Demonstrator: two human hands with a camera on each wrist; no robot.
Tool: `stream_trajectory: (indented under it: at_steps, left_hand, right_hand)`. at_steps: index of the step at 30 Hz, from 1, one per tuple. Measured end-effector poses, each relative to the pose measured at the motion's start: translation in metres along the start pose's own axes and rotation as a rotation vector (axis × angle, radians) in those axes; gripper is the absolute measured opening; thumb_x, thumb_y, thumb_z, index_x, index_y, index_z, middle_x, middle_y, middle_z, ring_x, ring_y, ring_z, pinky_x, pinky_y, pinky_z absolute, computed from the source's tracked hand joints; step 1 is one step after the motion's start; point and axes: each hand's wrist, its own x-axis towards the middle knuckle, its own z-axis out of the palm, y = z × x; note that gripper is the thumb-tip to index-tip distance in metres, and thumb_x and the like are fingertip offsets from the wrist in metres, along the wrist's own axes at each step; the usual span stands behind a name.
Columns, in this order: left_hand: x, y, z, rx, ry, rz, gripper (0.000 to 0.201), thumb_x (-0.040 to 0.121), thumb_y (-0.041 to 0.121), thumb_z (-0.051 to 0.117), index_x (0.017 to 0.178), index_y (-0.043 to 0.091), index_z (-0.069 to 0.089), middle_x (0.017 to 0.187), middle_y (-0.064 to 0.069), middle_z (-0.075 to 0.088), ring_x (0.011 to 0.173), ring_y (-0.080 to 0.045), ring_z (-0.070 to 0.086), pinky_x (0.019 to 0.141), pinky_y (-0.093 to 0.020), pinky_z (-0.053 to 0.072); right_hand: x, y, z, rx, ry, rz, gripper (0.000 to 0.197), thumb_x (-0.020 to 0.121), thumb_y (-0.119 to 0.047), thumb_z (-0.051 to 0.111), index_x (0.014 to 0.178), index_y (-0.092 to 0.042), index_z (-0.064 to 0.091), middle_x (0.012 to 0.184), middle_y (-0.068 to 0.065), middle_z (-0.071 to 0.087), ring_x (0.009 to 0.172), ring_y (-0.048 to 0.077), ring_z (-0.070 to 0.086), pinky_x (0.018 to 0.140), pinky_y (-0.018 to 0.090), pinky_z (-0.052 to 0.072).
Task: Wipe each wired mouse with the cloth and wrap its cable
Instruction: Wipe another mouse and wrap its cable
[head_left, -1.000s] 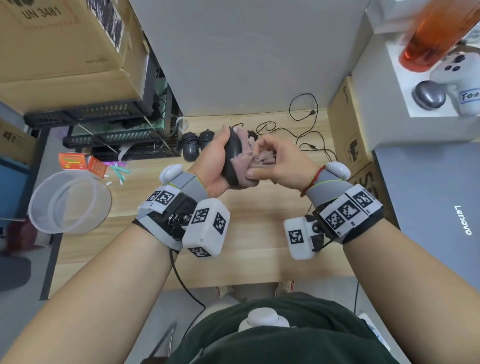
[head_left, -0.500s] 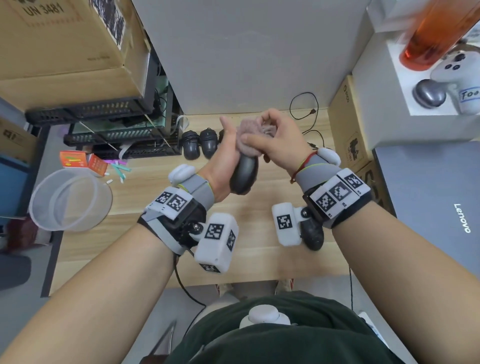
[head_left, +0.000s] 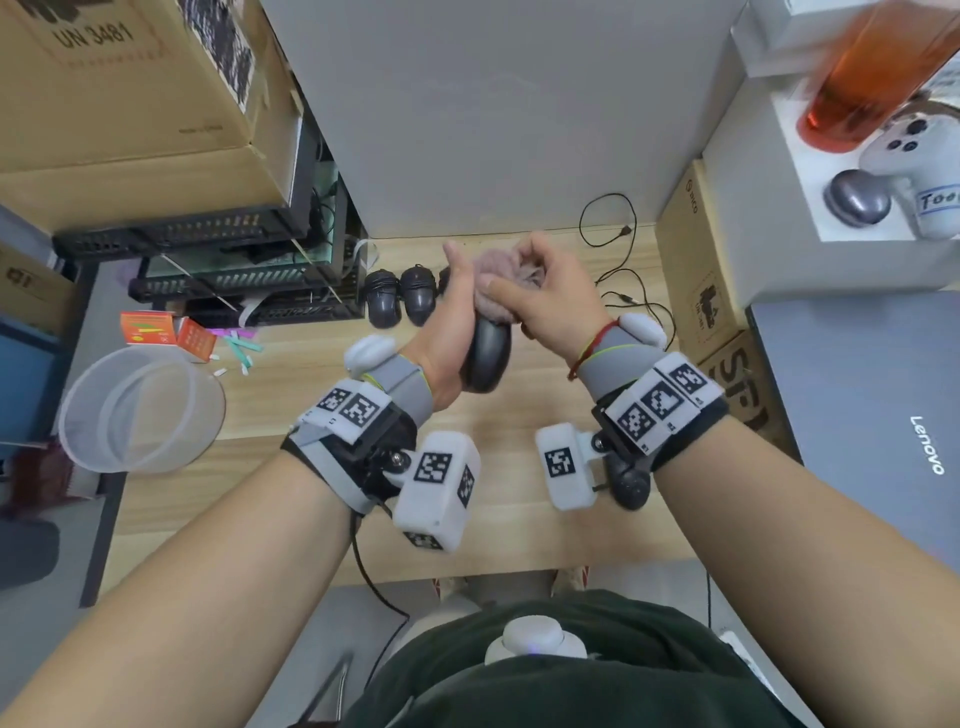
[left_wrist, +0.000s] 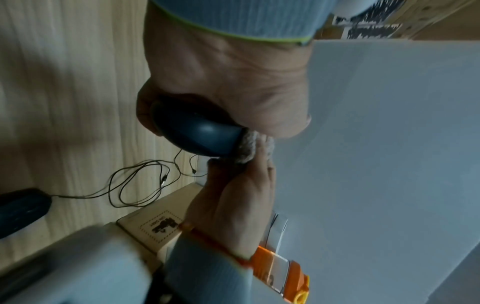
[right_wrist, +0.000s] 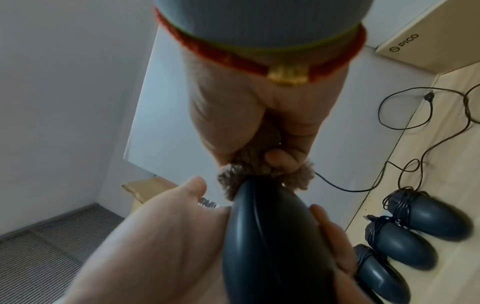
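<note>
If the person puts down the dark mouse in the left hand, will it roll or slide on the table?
The mouse looks smooth and glossy, so it may slide easily on the wooden table. Its body is rounded, yet the wrapped mice rest steadily, so rolling seems unlikely. Its loose cable is floppy and may drag.

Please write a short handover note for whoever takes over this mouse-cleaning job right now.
Left hand: grips the mouse being cleaned, held above the desk.
Right hand: holds the bunched cloth against the mouse's far end.
Done: three wrapped mice lie in a row at the back of the desk, cables wound around them.
Left: finish wiping the held mouse, then wrap its cable. Loose cables lie at the back right, and a further mouse with its cable loose shows in the left wrist view.
</note>
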Motion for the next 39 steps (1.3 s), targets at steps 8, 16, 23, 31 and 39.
stream_trajectory:
  at_steps: [8,16,23,31,39]
  left_hand:
    - [0.001,0.011,-0.013,-0.189,-0.048,-0.118,0.1,0.08,0.092,-0.001,0.08,0.021,0.069,0.08,-0.001,0.067,0.06,-0.016,0.054,0.052,-0.021,0.033]
    - [0.002,0.003,-0.004,-0.119,-0.023,-0.059,0.087,0.096,0.074,-0.001,0.108,0.016,0.063,0.061,0.007,0.067,0.049,-0.003,0.062,0.045,-0.013,0.045]
    - [0.001,0.012,-0.022,-0.16,-0.036,-0.174,0.096,0.078,0.096,0.011,0.082,0.021,0.07,0.093,-0.003,0.071,0.077,-0.023,0.066,0.061,-0.031,0.051]
    - [0.0,0.007,-0.01,-0.164,-0.037,-0.085,0.088,0.092,0.082,0.007,0.097,0.019,0.069,0.077,0.002,0.069,0.056,-0.008,0.064,0.046,-0.016,0.045]
    - [-0.003,0.014,-0.021,-0.066,-0.099,-0.093,0.092,0.081,0.093,0.01,0.08,0.023,0.069,0.087,-0.005,0.066,0.066,-0.019,0.055,0.058,-0.023,0.039]
  right_hand:
    - [-0.012,0.008,-0.004,-0.089,-0.268,-0.019,0.045,0.068,-0.022,0.089,0.082,-0.027,0.046,0.071,-0.015,0.056,0.052,-0.007,0.049,0.05,0.01,0.036]
    - [0.006,-0.004,-0.003,0.023,-0.104,0.024,0.043,0.06,-0.043,0.084,0.08,-0.025,0.05,0.068,-0.009,0.058,0.051,0.003,0.05,0.048,0.02,0.038]
    - [-0.021,0.004,0.0,-0.156,-0.272,-0.1,0.051,0.054,-0.034,0.091,0.077,-0.029,0.045,0.076,-0.019,0.057,0.07,0.005,0.051,0.064,0.027,0.042]
    - [0.0,-0.006,-0.001,-0.037,-0.157,-0.029,0.041,0.062,-0.034,0.087,0.077,-0.028,0.049,0.065,-0.013,0.056,0.052,-0.001,0.048,0.053,0.02,0.037]
    - [-0.018,-0.003,-0.004,0.139,-0.274,-0.009,0.045,0.071,-0.006,0.087,0.079,-0.019,0.045,0.061,-0.016,0.059,0.051,0.0,0.051,0.045,0.016,0.04]
